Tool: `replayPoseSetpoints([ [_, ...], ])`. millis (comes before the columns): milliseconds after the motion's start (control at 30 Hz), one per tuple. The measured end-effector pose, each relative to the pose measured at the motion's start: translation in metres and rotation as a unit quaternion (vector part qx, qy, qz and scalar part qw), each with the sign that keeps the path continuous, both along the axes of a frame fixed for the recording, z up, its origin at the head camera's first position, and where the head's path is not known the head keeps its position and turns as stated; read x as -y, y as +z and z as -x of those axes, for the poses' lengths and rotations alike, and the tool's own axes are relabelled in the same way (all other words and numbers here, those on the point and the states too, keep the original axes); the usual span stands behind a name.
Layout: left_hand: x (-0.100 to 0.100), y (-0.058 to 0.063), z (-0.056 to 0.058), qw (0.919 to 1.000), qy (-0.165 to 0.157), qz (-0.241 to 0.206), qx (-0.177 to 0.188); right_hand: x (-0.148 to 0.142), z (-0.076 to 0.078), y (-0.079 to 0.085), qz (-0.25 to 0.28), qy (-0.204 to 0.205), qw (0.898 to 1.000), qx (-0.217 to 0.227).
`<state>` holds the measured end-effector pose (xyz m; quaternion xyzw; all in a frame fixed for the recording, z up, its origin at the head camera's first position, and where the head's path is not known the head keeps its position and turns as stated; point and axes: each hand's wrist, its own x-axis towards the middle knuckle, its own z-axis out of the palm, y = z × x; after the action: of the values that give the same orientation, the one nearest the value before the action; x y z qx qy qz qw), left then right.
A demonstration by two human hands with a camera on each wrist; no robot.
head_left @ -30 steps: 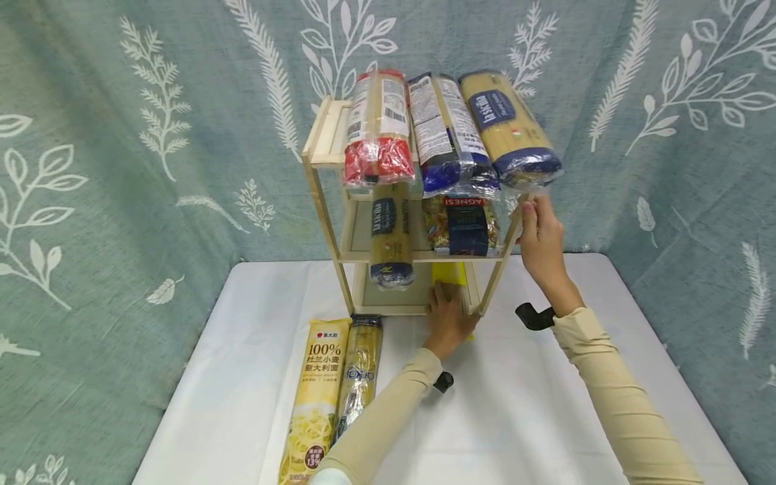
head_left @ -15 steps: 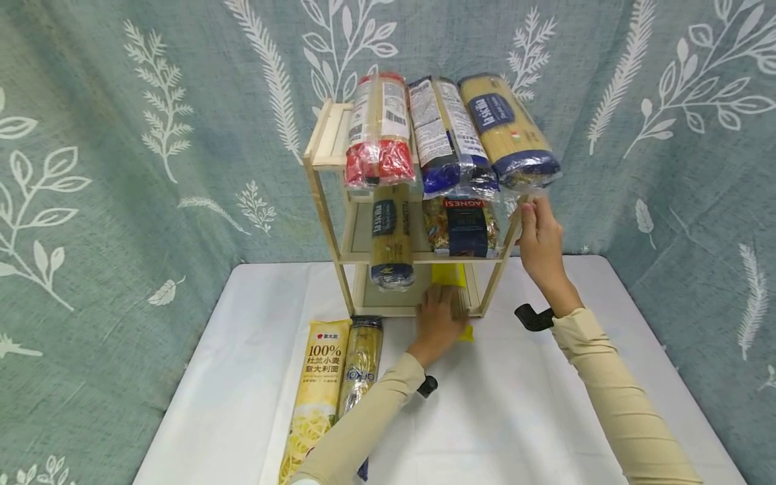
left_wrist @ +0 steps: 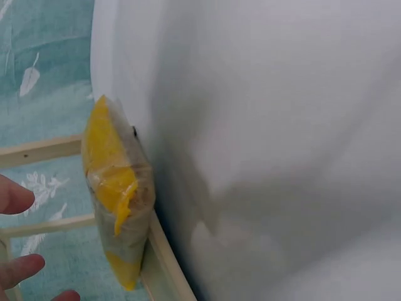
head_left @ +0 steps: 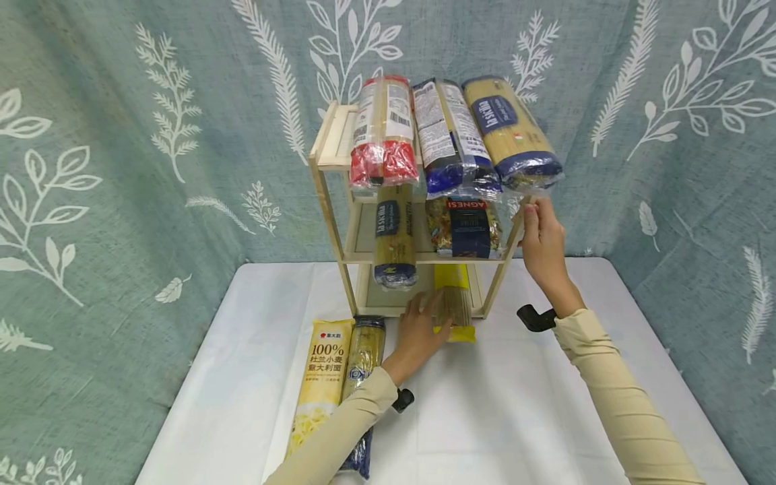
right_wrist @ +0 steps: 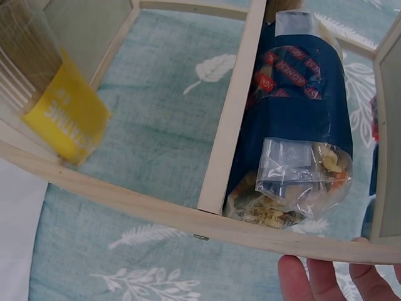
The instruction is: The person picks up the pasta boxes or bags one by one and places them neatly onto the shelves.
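Observation:
A yellow-ended packet of spaghetti (head_left: 457,306) lies on the bottom shelf of a wooden rack (head_left: 424,257), its near end jutting past the front edge. Just left of it is my left hand (head_left: 417,338), fingers spread and nothing held. The left wrist view shows fingers (left_wrist: 15,195) apart from the packet (left_wrist: 119,188). My right hand (head_left: 541,244) grips the rack's right front post below the top shelf. In the right wrist view its fingertips (right_wrist: 294,279) curl at the wooden bar (right_wrist: 156,216); part of the hand is out of frame.
Three pasta packets, including a red-ended one (head_left: 384,131), lie on the top shelf. The middle shelf bears a spaghetti packet (head_left: 395,236) that overhangs the front and an Agnesi bag (head_left: 465,225). On the white table (head_left: 515,397), two long packets, one cream-yellow (head_left: 321,384), lie at left.
My left hand has drawn back leftward and toward me, off the yellow-ended spaghetti packet, uncovering it. The packet stays on the bottom shelf. My right hand keeps its grip on the post.

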<state>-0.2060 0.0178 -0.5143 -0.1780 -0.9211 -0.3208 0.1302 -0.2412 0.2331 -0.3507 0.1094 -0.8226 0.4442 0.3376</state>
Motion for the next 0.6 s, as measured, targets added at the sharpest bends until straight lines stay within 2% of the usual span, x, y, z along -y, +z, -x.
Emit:
replayPoseSetpoints([
  [100, 0.007, -0.003, -0.007, 0.9998, -0.006, 0.012, -0.015, -0.001, 0.001, -0.001, -0.001, -0.002, 1.0, 0.005],
  [200, 0.013, -0.005, -0.013, 0.9997, -0.006, 0.023, -0.01, -0.003, 0.001, -0.002, -0.001, -0.004, 1.0, 0.008],
  [367, 0.022, 0.0, -0.028, 0.9997, -0.02, 0.005, 0.011, -0.003, 0.001, -0.003, -0.002, -0.002, 1.0, 0.005],
  [467, 0.028, 0.002, -0.038, 0.9995, -0.03, -0.008, 0.004, -0.003, 0.001, -0.003, -0.002, -0.003, 1.0, 0.003],
  [600, 0.037, 0.003, -0.051, 0.9997, -0.021, -0.012, 0.004, -0.001, 0.001, -0.002, -0.003, -0.005, 1.0, 0.001],
])
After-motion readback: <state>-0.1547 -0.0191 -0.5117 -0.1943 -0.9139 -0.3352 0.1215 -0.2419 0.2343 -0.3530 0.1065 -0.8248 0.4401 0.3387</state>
